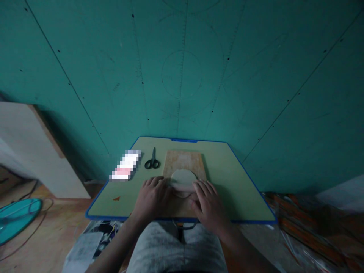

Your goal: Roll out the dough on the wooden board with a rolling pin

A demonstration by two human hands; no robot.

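A flat, pale round of dough [183, 176] lies on a wooden cutting board [184, 156]. Across its near part rests a light-coloured rolling pin [182, 187], gripped at both ends. My left hand [152, 196] curls over the left end, and my right hand [208, 201] is on the right end with its fingers bent over it. Some of the pin is covered by the fingers. A thin edge of dough shows on the near side of the pin.
The board sits on a small, pale green table [241, 197] with a blue rim. Dark-handled scissors [152, 163] and a pixelated white and pink rectangular object [125, 165] lie to the left, with an orange scrap [116, 198] nearer me. A green wall [182, 76] stands directly behind.
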